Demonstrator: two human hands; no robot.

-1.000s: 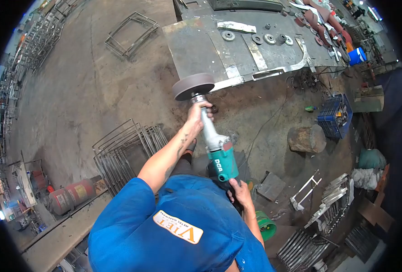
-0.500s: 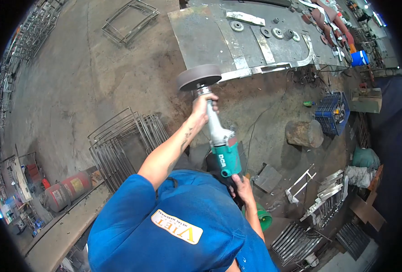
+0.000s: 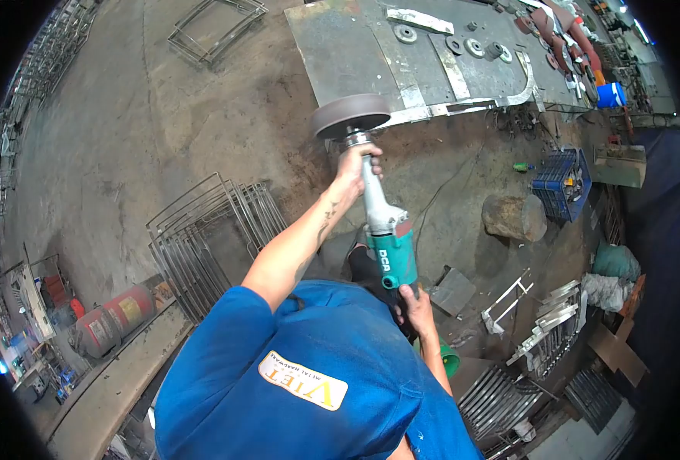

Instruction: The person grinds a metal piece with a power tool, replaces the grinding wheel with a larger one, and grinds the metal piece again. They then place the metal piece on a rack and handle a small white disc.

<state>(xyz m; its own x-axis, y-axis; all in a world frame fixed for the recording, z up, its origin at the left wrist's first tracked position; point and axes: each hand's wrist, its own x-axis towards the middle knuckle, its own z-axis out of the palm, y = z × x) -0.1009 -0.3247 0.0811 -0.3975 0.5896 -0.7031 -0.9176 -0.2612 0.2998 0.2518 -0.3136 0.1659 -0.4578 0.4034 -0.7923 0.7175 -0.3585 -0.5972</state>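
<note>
Fingers of your left hand [image 3: 355, 165] wrap the grinder [image 3: 397, 257] near its wheel [image 3: 351, 115]; your right hand [image 3: 418, 308] seems closed round the rear, partly hidden. The wheel has shifted slightly rightward in view, near the table [image 3: 340, 57], both grips unchanged.

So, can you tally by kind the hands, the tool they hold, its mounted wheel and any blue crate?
Hands (left hand, right hand): 2
DCA power tool: 1
Mounted abrasive wheel: 1
Blue crate: 1
Total: 5
</note>
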